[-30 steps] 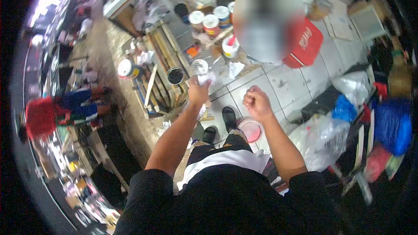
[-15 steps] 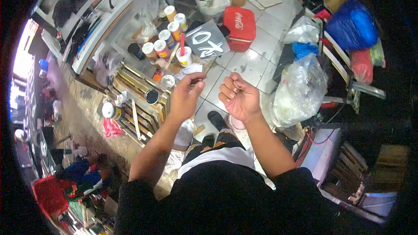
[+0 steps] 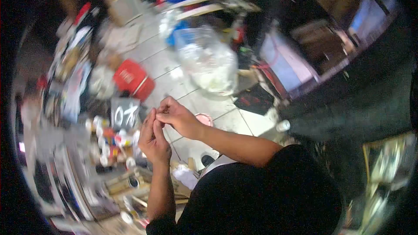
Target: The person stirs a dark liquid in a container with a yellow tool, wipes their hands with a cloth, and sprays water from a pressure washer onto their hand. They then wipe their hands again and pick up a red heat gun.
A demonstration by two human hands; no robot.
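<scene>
Close together over the tiled floor (image 3: 183, 146), my left hand (image 3: 154, 141) and my right hand (image 3: 179, 119) meet at the fingertips. The right thumb and fingers are pinched at the tips of the left fingers, which are pressed together. Whatever they hold, if anything, is too small or hidden to name. Just beyond the left hand is a grey sheet with white painted marks (image 3: 125, 113). Several paint containers (image 3: 104, 150) stand left of that hand. A pink round container (image 3: 203, 120) shows behind the right wrist.
A red cooler box (image 3: 134, 80) sits on the floor ahead. Right of it lies a large clear plastic bag (image 3: 209, 63). Wooden frames (image 3: 119, 185) with an open dark can are at lower left. An open cabinet (image 3: 287, 61) stands at upper right. Much is blurred.
My view has swung to the right, so the surroundings have shifted left in the picture. My hands, apart before, have come together at the fingertips.
</scene>
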